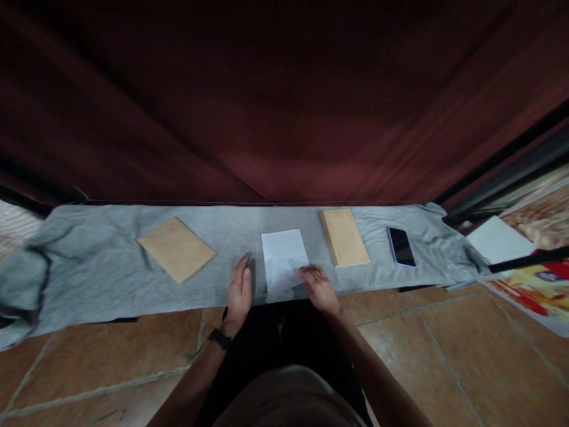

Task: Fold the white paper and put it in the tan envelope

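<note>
floor [400, 332] | grey cloth [102, 267] | envelopes, white sheet [284, 256], phone [401, 247]

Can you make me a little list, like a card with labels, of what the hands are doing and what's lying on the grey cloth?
left hand: left hand lies flat on the grey cloth, beside the white paper, apart from it
right hand: right hand has its fingers on the near corner of the white paper
left of the paper: tan envelope, lying askew
right of the paper: stack of tan envelopes, then a dark phone
behind: dark red curtain
floor: brown tiles
</note>
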`<state>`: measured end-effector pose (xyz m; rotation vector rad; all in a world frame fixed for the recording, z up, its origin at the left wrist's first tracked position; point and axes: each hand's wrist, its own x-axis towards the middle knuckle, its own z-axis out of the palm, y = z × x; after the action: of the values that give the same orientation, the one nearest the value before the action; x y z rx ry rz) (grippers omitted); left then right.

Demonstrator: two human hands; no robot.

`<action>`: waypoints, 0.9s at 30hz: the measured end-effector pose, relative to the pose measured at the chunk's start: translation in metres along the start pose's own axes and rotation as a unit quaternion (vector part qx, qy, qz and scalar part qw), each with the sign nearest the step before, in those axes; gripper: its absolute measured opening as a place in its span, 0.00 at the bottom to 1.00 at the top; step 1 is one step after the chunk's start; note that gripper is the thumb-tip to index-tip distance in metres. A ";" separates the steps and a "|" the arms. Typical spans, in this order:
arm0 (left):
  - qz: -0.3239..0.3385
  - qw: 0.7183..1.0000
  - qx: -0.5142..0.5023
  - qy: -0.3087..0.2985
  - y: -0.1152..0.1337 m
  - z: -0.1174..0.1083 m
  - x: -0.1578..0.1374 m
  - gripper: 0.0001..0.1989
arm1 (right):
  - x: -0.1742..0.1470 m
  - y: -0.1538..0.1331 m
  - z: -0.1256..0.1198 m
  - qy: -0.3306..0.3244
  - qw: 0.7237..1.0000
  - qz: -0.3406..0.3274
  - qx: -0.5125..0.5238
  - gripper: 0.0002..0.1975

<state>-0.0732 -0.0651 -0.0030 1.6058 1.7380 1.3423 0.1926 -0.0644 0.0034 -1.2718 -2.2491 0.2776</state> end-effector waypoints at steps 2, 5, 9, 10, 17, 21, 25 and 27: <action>0.035 0.998 0.027 -0.033 0.007 0.007 0.007 0.24 | -0.007 0.000 0.003 0.000 1.000 -0.003 0.011 0.20; 0.117 0.979 0.094 -0.141 0.025 0.029 0.022 0.25 | -0.010 0.001 0.008 -0.004 1.000 -0.015 0.023 0.24; 0.232 0.897 0.202 -0.317 0.047 0.070 0.042 0.26 | -0.013 0.002 0.013 0.007 1.000 -0.020 0.012 0.26; 0.252 0.877 0.215 -0.348 0.050 0.079 0.045 0.26 | -0.013 0.002 0.014 0.009 1.000 -0.020 0.008 0.25; 0.316 0.829 0.251 -0.387 0.037 0.105 0.071 0.28 | -0.015 0.003 0.014 -0.004 0.999 -0.030 0.019 0.27; 0.315 0.832 0.271 -0.367 0.022 0.102 0.090 0.28 | -0.015 0.002 0.015 -0.002 0.999 -0.022 0.023 0.26; 0.304 0.842 0.287 -0.341 0.014 0.093 0.105 0.29 | -0.016 0.002 0.015 -0.009 0.999 -0.021 0.028 0.26; 0.296 0.847 0.294 -0.328 0.012 0.088 0.110 0.29 | -0.016 0.002 0.015 -0.010 0.999 -0.020 0.028 0.26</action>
<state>-0.0225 0.0664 0.0002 2.6902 1.3011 0.2932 0.1925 -0.0755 -0.0155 -1.1991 -2.2642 0.3390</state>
